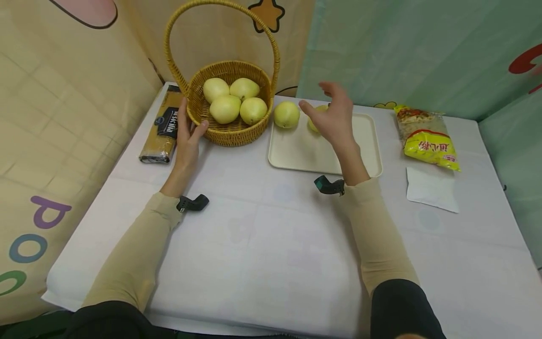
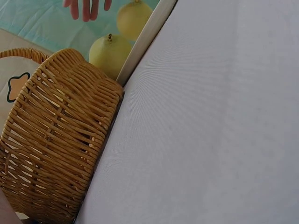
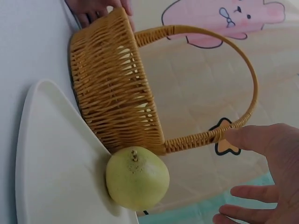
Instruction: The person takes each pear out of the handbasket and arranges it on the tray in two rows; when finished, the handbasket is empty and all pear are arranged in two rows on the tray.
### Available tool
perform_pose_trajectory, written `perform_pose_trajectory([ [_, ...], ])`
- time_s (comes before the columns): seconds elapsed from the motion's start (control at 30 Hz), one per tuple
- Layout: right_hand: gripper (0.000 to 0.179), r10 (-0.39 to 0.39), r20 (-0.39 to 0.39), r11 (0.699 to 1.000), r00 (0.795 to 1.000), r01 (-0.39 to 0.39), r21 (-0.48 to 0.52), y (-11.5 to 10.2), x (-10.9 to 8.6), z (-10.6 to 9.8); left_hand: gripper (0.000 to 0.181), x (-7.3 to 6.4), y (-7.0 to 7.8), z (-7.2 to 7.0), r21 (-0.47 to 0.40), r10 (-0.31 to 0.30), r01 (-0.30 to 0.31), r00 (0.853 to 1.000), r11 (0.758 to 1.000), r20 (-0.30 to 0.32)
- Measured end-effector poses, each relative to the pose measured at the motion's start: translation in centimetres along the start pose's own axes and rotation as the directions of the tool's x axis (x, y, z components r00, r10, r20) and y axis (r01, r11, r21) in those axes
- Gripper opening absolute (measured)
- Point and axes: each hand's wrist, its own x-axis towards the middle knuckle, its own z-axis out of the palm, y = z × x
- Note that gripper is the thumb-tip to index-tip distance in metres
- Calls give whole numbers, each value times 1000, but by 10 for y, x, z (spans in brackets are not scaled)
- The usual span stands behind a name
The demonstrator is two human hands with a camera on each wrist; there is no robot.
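Pale green is the round fruit (image 1: pixel 286 115) at the end of the tray (image 1: pixel 296 155) which is nearest the basket (image 1: pixel 230 138); I see no clear long axis in it. It lies to the left of my right hand (image 1: pixel 336 117), the nearer one, whose fingers are spread apart, with nothing between them. This hand partly hides a second fruit (image 1: pixel 312 125). My left hand (image 1: pixel 187 139) rests against the basket's left side, thumb and fingers apart.

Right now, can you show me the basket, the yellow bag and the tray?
Basket (image 1: pixel 230 138): head view, on its woven front wall.
Yellow bag (image 1: pixel 426 140): head view, middle of its front.
Tray (image 1: pixel 296 153): head view, on its bare flat bottom.
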Motion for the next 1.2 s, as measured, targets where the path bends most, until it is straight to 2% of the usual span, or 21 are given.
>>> perform_pose_trajectory([
  [0.23, 65, -180, 80, 984, 980, 180, 12, -11, -10, 28, 86, -2, -1, -2, 0, 10, -10, 1000, 1000, 2],
  [0.4, 66, -241, 121, 971, 963, 239, 26, -20, -14, 46, 86, -4, -2, -1, 4, 29, -29, 1000, 1000, 6],
  [0.63, 78, -276, 181, 961, 944, 269, 63, -46, -4, 73, 86, -1, -3, -2, 10, 12, -12, 1000, 1000, 3],
  [0.8, 83, -293, 270, 956, 917, 285, 67, -64, 14, 95, 86, 1, -4, -1, 7, -6, 6, 1000, 1000, 13],
  [0.97, 88, -265, 368, 962, 891, 268, 44, -75, 30, 110, 86, 1, -4, -1, 21, -13, 13, 1000, 1000, 6],
  [1.2, 93, -286, 456, 958, 843, 255, 130, -80, 41, 129, 86, 1, -4, -3, 16, -6, 6, 1000, 1000, 4],
])
